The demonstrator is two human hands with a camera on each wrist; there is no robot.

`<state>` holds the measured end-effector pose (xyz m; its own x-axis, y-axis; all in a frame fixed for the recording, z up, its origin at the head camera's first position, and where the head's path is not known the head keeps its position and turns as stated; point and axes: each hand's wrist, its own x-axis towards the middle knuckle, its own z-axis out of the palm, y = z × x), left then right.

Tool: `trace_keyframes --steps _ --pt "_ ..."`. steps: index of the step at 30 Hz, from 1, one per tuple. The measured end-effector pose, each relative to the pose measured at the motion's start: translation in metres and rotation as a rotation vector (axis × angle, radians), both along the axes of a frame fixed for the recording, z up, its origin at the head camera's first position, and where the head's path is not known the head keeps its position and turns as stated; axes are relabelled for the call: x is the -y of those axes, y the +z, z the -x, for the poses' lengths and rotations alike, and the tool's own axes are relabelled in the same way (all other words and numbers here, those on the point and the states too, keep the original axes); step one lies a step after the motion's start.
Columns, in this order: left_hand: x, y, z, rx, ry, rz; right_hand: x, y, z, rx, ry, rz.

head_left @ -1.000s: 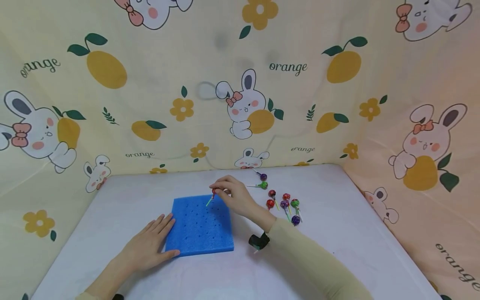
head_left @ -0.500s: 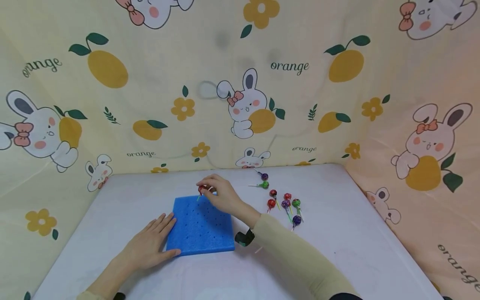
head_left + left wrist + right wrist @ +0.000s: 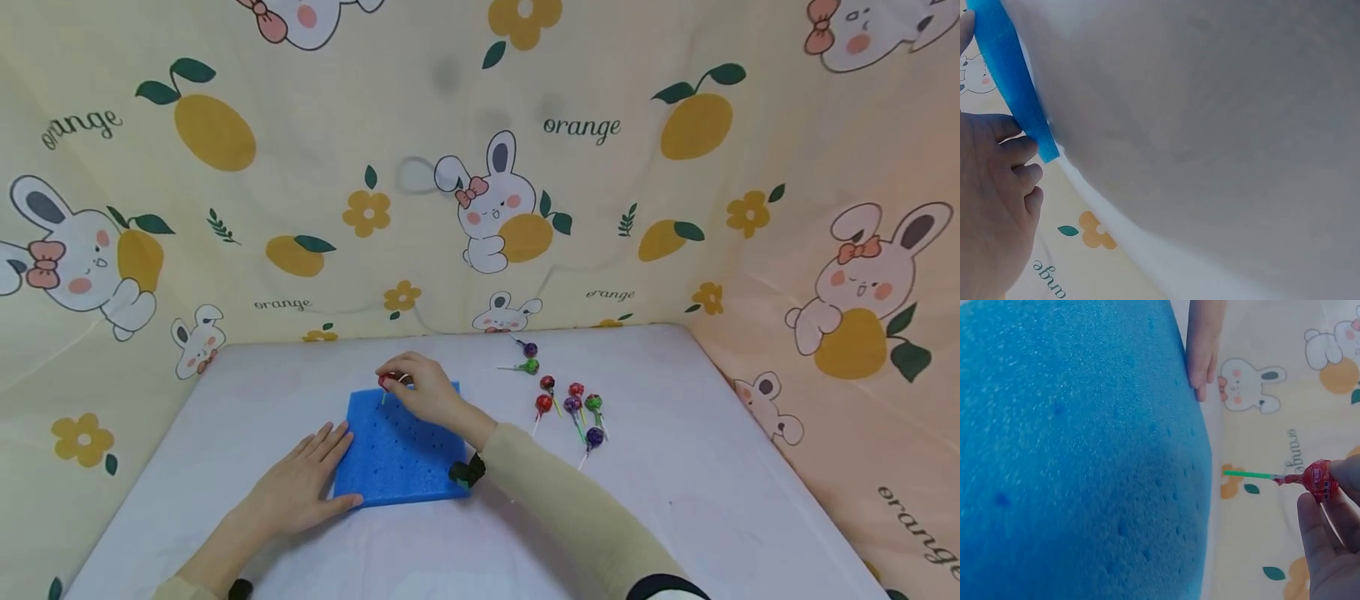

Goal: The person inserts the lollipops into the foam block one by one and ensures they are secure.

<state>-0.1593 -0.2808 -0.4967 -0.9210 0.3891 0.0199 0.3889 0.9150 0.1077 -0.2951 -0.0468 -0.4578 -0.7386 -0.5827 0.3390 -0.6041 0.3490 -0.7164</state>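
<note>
Between thumb and fingers my right hand [image 3: 426, 392] pinches a red lollipop [image 3: 1321, 481] by its wrapped head. Its green stick [image 3: 1247, 475] points down at the far left part of a blue foam block [image 3: 405, 467], and in the right wrist view the stick's tip stands apart from the foam. Small holes dot the block's top. My left hand [image 3: 296, 487] lies with straight fingers along the block's left edge, thumb at the near corner. In the left wrist view, fingers [image 3: 1019, 150] touch the block's side [image 3: 1016, 81].
Right of the block lie several loose lollipops, among them a red one [image 3: 543, 403], a green one [image 3: 594, 402] and a purple one [image 3: 595, 437]. Two more, green [image 3: 532, 366] and purple [image 3: 530, 350], lie farther back. A patterned cloth wall [image 3: 337, 150] encloses the white table [image 3: 600, 533].
My right hand has carried the red lollipop leftward over the block's far side, and its stick has turned from slanted to nearly upright. The left hand has stayed at the block's edge.
</note>
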Motion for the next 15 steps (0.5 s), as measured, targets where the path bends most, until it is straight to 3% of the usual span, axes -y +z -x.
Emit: trace_keyframes --steps 15 --pt "-0.001 0.006 -0.001 0.009 -0.009 -0.009 0.013 -0.009 0.003 0.006 0.005 -0.01"
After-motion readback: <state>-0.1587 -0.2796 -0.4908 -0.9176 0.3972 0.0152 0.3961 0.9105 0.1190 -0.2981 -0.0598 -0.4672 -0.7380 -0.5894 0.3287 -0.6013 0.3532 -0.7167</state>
